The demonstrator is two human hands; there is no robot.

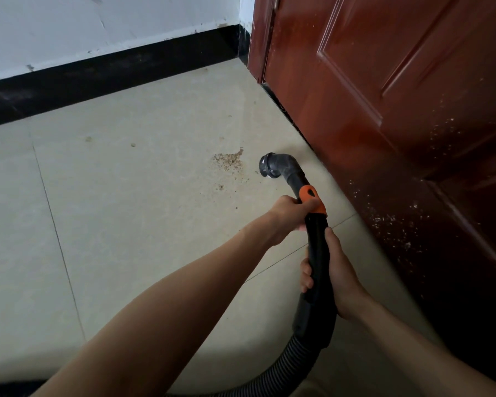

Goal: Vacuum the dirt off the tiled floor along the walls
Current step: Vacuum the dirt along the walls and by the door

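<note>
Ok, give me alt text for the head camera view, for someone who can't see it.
A person grips a black vacuum wand with both hands, left hand by its orange collar, right hand lower, its nozzle aimed at a patch of brown dirt on the beige tiled floor. A red-brown door stands on the right, a white wall with black skirting behind.

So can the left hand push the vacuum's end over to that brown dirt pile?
Probably yes. The left hand grips the wand by its orange collar, and only bare tile lies between the nozzle and the dirt pile.
</note>
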